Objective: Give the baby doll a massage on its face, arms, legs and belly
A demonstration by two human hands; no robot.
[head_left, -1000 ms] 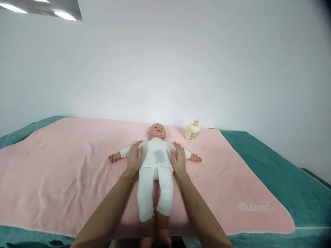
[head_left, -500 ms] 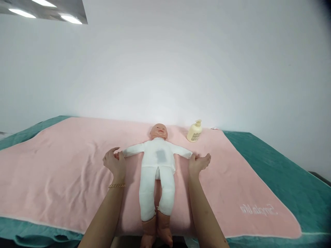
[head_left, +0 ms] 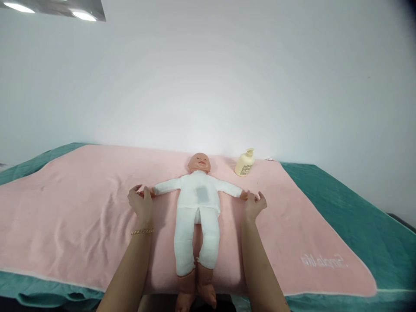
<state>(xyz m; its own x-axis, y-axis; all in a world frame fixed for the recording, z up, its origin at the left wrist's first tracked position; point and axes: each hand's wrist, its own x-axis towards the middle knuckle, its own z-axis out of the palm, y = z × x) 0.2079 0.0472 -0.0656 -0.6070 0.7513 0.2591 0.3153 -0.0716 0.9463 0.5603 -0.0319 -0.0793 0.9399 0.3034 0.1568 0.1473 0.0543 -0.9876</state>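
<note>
One bottle (head_left: pixel 244 166), one doll (head_left: pixel 198 190)

The bottle stands by the blanket's (head_left: pixel 279 247) far edge, out of the way. Doll lies mid-blanket, feet (head_left: pixel 207 292) past the near edge; left hand (head_left: pixel 141 203) and right hand (head_left: pixel 255 206) each grip one doll hand (head_left: pixel 243 195).

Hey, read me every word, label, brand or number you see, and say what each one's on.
"Simple life", probably: pale lettering on the pink blanket, looks reversed, so not certain.
Dark print on the bottle: too small to read.
Small tag at the blanket's far edge: too small to tell.
Doll: no readable text.
</note>
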